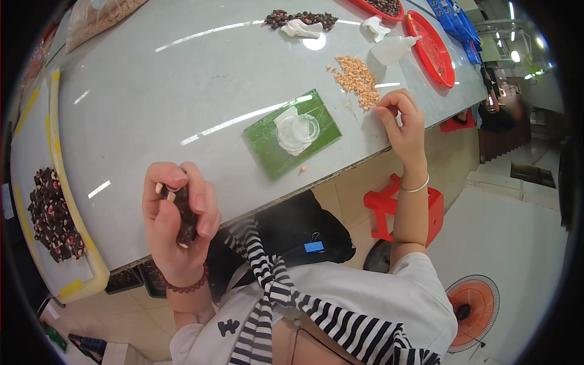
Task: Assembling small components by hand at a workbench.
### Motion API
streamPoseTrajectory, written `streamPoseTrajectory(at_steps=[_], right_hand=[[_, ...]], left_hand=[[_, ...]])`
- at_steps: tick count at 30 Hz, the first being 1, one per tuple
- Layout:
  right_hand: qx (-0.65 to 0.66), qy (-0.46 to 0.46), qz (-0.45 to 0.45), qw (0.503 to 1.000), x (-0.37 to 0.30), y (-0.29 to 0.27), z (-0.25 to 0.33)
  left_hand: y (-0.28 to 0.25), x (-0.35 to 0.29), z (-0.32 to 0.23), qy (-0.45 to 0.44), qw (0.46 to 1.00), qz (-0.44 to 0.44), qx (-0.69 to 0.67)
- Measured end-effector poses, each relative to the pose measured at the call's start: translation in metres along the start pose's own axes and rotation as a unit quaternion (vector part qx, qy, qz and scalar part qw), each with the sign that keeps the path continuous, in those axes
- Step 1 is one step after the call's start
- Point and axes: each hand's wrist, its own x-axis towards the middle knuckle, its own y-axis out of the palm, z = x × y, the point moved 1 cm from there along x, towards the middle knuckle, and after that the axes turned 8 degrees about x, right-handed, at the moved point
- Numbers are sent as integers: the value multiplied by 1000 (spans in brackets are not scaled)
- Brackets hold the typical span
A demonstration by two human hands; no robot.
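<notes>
In my left hand (179, 207), the fingers curl round a dark brown piece (187, 225) with small pale bits sticking out of it. This hand is raised over the near edge of the table. Further right, my right hand (403, 125) has thumb and index finger pinched together at the near end of a pile of small tan pieces (356, 79). Whatever lies between those fingertips is too small to make out. Between my hands lies a green board (267, 149) with a small clear cup (306, 129) on white tissue. One loose tan piece (302, 169) sits by the board.
A translucent squeeze bottle (392, 51) and red trays (451, 76) stand at the far right. Dark pieces (277, 18) lie at the back beside crumpled tissue (301, 28). On the left, a yellow-taped tray (94, 277) holds dark pieces. A red stool (435, 213) stands below.
</notes>
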Motion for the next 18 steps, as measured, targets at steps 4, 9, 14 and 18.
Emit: streamPoseTrajectory(at_steps=[4, 9, 14, 18], right_hand=[[108, -48, 18, 993, 3, 3, 35], [105, -118, 129, 979, 26, 16, 89], [-6, -231, 264, 937, 51, 28, 106], [-48, -241, 285, 927, 57, 33, 112]], left_hand=[[2, 0, -1, -12, 1000, -6, 22], [12, -18, 6, 53, 975, -30, 214], [9, -26, 15, 61, 989, 59, 121], [9, -26, 17, 67, 983, 105, 133]])
